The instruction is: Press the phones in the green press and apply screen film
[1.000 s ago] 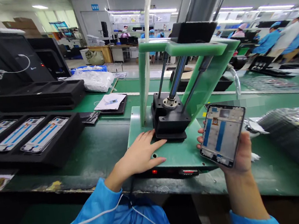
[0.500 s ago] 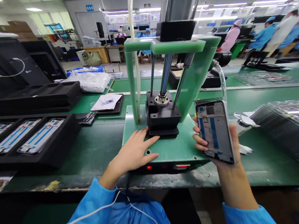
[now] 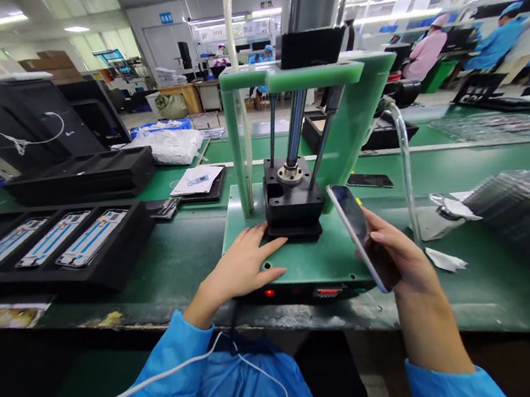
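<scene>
In front of me stands a green press (image 3: 301, 255) with a black block (image 3: 293, 204) lowered onto its base. My left hand (image 3: 246, 262) lies flat on the base with its fingers spread, fingertips at the block's lower left edge. To the right of the press, my right hand (image 3: 396, 247) grips a phone body (image 3: 365, 234) along its edge. The phone is tilted, its dark glossy face toward me and its silver side showing. Part of that face is covered by my fingers.
At the left, a black foam tray (image 3: 105, 279) holds opened phones with blue strips. Papers (image 3: 197, 179) lie behind it. On the right are a dark phone (image 3: 370, 180), a white dispenser (image 3: 436, 219) and stacked clear trays (image 3: 528, 217). A clear hose (image 3: 406, 168) hangs beside the press.
My right hand has turned the phone over, from its open inner side with blue strips to its dark glossy face. My left hand stays on the press base. The view has shifted slightly.
</scene>
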The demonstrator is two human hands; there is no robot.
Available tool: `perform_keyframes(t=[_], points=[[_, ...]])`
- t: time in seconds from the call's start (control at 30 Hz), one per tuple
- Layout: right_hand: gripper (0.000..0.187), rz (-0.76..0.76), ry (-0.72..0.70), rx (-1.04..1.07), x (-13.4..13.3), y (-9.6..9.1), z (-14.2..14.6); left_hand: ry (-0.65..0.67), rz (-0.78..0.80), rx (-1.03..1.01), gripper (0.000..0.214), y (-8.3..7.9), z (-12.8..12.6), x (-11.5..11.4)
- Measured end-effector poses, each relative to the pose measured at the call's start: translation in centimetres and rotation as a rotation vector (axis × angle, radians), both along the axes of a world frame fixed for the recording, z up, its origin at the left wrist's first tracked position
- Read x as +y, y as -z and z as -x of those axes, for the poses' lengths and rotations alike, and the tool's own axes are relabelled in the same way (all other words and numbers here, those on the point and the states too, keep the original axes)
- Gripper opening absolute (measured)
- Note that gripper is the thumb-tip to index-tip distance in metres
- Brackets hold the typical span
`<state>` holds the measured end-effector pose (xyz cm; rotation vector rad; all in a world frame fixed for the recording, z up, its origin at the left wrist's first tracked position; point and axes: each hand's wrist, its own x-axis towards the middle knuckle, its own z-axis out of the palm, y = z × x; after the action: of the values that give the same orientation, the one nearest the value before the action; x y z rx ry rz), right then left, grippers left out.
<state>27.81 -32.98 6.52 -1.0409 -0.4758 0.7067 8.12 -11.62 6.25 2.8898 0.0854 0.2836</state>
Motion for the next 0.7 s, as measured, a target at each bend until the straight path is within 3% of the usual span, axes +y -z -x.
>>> perform_keyframes(t=[0.13,0.47,0.7], points=[[0.056,-0.012,0.063,0.035,0.24,-0.2,0.31,-0.007,-0.02,0.013,0.062,-0.01,-0.05,-0.06],[0.041,0.01,0.096,0.043,0.0,-0.11,0.45,-0.008,-0.019,0.013,0.062,-0.13,-0.06,-0.12],[0.044,0.009,0.117,0.074,0.06,0.15,0.39,-0.01,-0.059,0.025,0.062,-0.37,-0.03,-0.35]])
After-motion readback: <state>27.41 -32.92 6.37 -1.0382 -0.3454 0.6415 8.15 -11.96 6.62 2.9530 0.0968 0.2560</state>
